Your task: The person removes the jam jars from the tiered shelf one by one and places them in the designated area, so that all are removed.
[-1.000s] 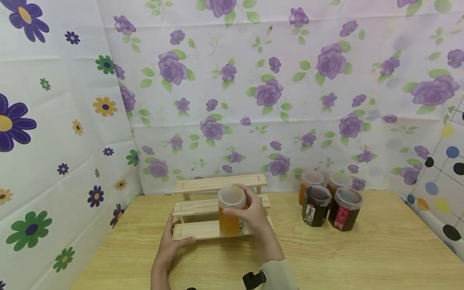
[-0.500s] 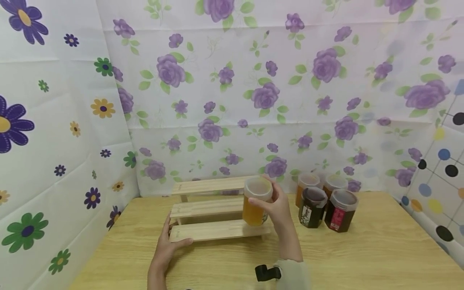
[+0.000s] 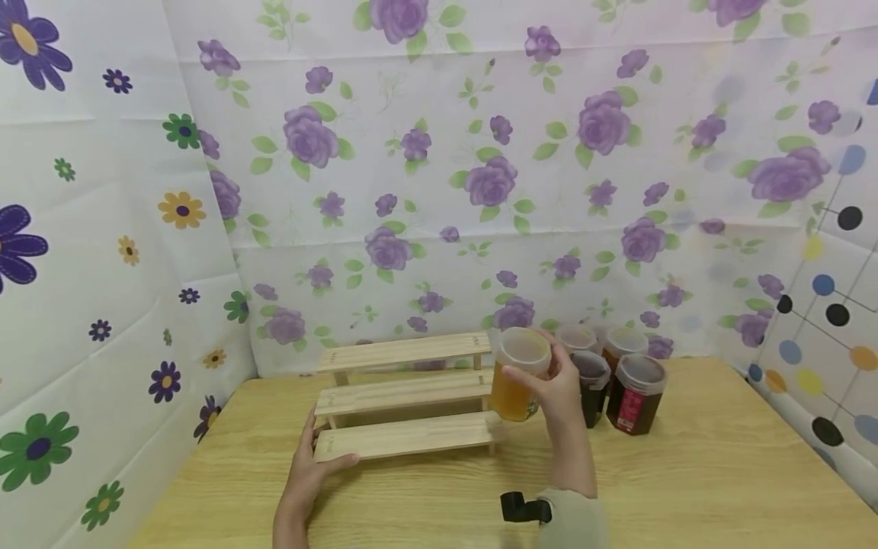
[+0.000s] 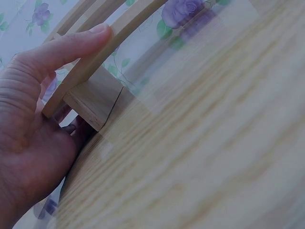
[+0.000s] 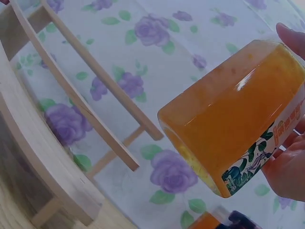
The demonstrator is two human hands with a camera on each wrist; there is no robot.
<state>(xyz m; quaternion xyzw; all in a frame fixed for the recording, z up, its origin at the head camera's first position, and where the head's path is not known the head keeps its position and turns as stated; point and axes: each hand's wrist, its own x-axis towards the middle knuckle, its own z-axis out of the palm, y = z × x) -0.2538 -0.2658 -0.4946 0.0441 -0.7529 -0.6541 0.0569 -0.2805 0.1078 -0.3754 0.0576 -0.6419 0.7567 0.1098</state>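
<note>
My right hand (image 3: 561, 387) grips a jar of orange contents (image 3: 514, 389) near its top, holding it up just right of a three-tier wooden rack (image 3: 405, 436). In the right wrist view the jar (image 5: 233, 114) hangs off the table, and a leafy printed label shows on its side. At the rack's left end, my left hand (image 3: 305, 473) holds the lowest tier. The left wrist view shows the thumb of that hand (image 4: 38, 119) lying along the board's front edge, the other fingers partly hidden behind the end.
To the right on the wooden table (image 3: 686, 473) stand two dark jars, one with a pink label (image 3: 634, 400) and one (image 3: 591, 393) partly behind my right hand. Two orange jars (image 3: 623, 343) stand behind them. Flowered cloth (image 3: 411, 191) hangs behind the table.
My right hand has lifted the orange jar off the lowest tier and carried it right, past the rack's right end. My left hand stays on the rack. The head view has shifted slightly.
</note>
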